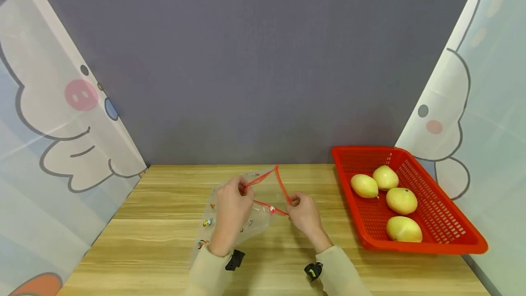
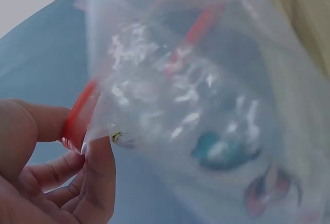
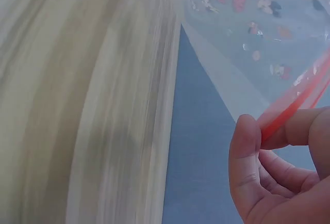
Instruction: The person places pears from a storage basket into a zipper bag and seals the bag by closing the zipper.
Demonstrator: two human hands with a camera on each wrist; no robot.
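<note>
Your left hand (image 1: 234, 202) and right hand (image 1: 305, 214), held apart, each pinch the red rim (image 1: 282, 185) of a clear, printed plastic bag (image 1: 259, 223) over the pale wood-grain worktop (image 1: 164, 223). Uneven pulling could tear it; a loosened pinch could let the rim collapse.

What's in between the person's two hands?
The head view shows the red rim of a clear bag, held open between the left hand and right hand.
</note>
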